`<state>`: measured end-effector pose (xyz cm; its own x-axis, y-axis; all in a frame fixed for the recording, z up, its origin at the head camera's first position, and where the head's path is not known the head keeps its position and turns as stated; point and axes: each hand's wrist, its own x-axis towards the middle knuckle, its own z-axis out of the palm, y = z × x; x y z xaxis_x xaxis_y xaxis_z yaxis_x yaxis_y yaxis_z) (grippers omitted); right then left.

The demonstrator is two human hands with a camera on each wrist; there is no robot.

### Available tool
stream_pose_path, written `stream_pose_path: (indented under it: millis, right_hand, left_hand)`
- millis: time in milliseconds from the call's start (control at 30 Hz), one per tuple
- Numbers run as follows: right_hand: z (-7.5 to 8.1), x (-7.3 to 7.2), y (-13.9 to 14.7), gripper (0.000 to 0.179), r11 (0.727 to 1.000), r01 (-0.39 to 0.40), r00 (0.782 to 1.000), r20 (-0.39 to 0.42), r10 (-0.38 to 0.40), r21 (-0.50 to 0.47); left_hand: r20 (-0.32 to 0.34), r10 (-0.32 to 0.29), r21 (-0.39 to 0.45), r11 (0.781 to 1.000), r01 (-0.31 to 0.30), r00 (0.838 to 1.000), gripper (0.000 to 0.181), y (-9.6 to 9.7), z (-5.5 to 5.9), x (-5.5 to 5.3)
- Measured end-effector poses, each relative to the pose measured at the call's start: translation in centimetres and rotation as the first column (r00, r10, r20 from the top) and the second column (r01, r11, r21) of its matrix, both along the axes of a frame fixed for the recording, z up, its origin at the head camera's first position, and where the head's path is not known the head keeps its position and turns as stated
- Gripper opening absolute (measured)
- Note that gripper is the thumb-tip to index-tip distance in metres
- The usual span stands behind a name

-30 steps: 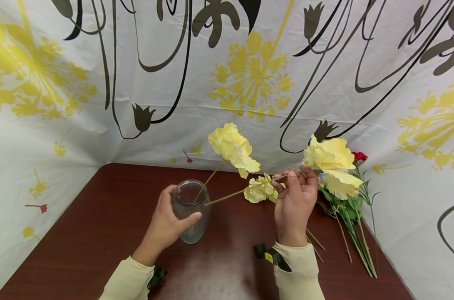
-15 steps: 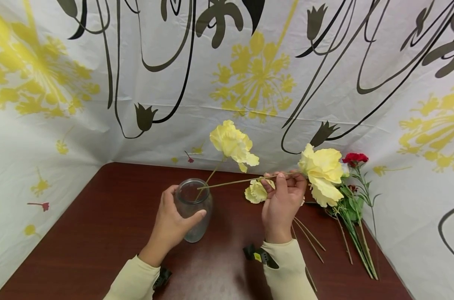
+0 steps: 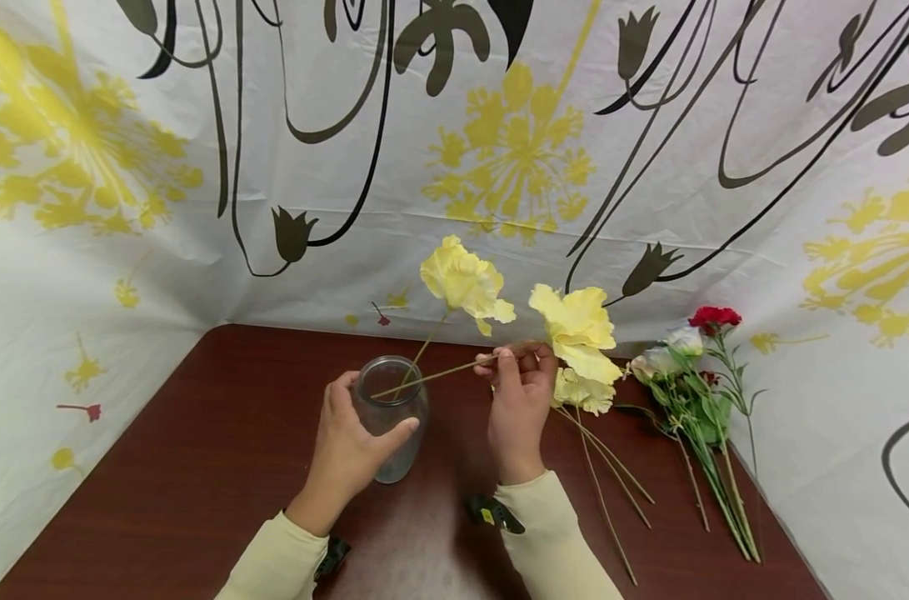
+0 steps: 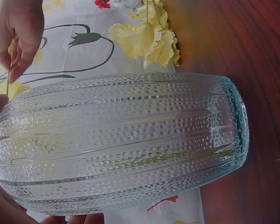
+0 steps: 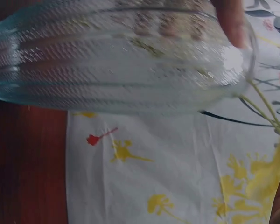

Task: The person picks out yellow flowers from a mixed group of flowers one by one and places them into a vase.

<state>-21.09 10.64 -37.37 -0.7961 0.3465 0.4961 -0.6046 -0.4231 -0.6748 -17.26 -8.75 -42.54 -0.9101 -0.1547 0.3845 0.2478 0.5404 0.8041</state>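
My left hand [image 3: 345, 458] grips a clear textured glass vase [image 3: 403, 454] round its upper side, thumb in front. Fingers show through the glass in the right wrist view, with the thumb [image 5: 232, 21] near the mouth. One yellow flower [image 3: 465, 283] leans out of the vase to the right. My right hand [image 3: 520, 421] pinches the stem of a second yellow flower [image 3: 577, 329] close below its bloom. That stem slants left, its end within the vase mouth. In the left wrist view the vase [image 4: 121, 140] fills the middle, and the right hand [image 4: 21, 35] is at upper left.
More yellow flowers [image 3: 587, 393] lie behind the right hand, stems pointing toward the front. Farther right lies a bunch with a red carnation [image 3: 715, 318], white blooms [image 3: 682, 342] and green leaves [image 3: 701, 417]. A patterned cloth [image 3: 334, 167] hangs behind the dark wooden table [image 3: 177, 483].
My right hand has moved left with the yellow flower, bringing its stem end from outside the vase rim to inside the mouth. The left hand and vase have stayed nearly still.
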Motion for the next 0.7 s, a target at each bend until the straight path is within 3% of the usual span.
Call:
stream_pose_path:
  millis: [333, 700]
  right_hand:
    - [-0.8, -0.1, -2.1, 0.016, 0.995, -0.057, 0.998, -0.017, 0.058, 0.085]
    - [-1.6, -0.4, -3.5, 0.020, 0.973, -0.094, 0.995, 0.057, 0.084, 0.210]
  left_hand:
    - [-0.040, 0.008, -0.009, 1.000, -0.008, 0.999, 0.096, 0.1, 0.1, -0.1]
    - [-0.035, 0.008, -0.014, 1.000, -0.008, 0.999, 0.096, 0.1, 0.0, 0.0]
